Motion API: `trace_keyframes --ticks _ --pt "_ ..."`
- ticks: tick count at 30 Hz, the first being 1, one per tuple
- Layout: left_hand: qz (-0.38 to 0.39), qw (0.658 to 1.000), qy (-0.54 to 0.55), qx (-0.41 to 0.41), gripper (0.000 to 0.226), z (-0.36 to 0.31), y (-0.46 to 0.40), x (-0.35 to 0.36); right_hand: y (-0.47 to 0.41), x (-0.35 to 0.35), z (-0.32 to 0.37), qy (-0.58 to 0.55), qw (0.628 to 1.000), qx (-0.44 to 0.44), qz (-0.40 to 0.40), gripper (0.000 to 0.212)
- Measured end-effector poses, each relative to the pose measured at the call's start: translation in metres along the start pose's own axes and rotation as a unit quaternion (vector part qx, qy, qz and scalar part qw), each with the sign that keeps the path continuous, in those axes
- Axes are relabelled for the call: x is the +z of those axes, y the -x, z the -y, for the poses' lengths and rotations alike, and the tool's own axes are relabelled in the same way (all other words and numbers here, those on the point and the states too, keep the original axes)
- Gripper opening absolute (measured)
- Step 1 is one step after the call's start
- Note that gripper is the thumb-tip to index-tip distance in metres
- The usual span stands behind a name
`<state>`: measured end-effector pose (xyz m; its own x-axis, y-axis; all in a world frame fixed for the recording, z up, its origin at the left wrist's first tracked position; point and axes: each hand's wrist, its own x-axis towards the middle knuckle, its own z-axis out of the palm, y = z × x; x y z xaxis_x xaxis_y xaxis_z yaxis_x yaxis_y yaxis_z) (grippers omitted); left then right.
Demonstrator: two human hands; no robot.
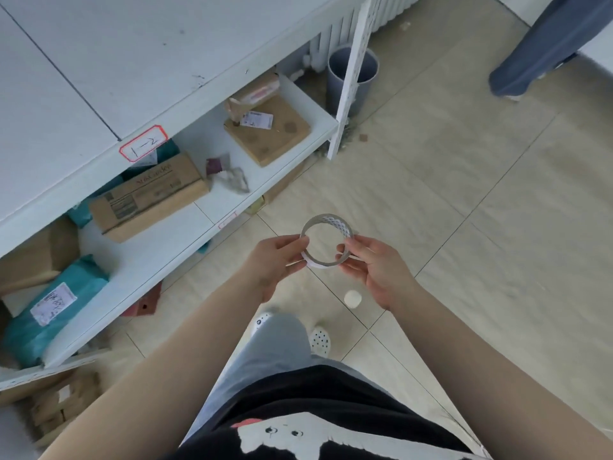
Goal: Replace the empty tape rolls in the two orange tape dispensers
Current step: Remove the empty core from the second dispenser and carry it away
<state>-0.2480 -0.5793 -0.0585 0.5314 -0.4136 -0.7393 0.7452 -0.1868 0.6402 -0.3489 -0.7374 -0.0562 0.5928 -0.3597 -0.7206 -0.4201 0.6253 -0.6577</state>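
Pale floor tiles (464,200) filled the room, and a white shelf unit (139,78) ran along the left with parcels (149,197) stacked on its lower boards. A grey bin (353,78) stood past its far post. Someone else's trouser leg (544,48) showed at the far right. No orange dispenser was in sight.

The person stood over the tiles holding a thin ring (326,240), seemingly a spent tape core, out in front at waist height, clear of the shelf. The left hand (275,260) pinched its left side, thumb and fingers closed on the rim. The right hand (374,267) pinched the right side the same way. The ring stood nearly upright, its open face turned toward the person, so its axis ran roughly from them outward. A loose white strip hung at its lower edge.

A small white ball (352,298) lay on the floor below. The grip looked light; I judged the thin ring could buckle or slip if squeezed unevenly.
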Motion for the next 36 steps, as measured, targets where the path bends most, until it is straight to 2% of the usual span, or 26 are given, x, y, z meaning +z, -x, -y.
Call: trace_keyframes --ticks 8,17,22,29,36 --pt "-0.017 1.0 0.003 -0.014 0.03 -0.053 -0.072 0.037 -0.075 -0.012 0.062 -0.003 1.0 0.016 0.003 0.036" --pt "0.019 1.0 -0.015 -0.017 0.036 -0.157 -0.17 0.099 -0.159 -0.023 0.171 -0.048 0.998 -0.01 -0.038 0.042" --pt "0.017 1.0 0.001 -0.023 0.038 -0.189 -0.211 0.137 -0.197 -0.038 0.223 -0.026 0.999 -0.021 -0.027 0.019" --pt "-0.027 0.999 0.044 -0.009 0.034 -0.225 -0.263 0.191 -0.266 -0.065 0.298 0.025 1.0 0.002 0.019 0.03" --pt "-0.069 0.991 0.109 0.023 0.025 -0.27 -0.287 0.229 -0.318 -0.067 0.382 0.101 0.991 0.004 0.088 0.016"
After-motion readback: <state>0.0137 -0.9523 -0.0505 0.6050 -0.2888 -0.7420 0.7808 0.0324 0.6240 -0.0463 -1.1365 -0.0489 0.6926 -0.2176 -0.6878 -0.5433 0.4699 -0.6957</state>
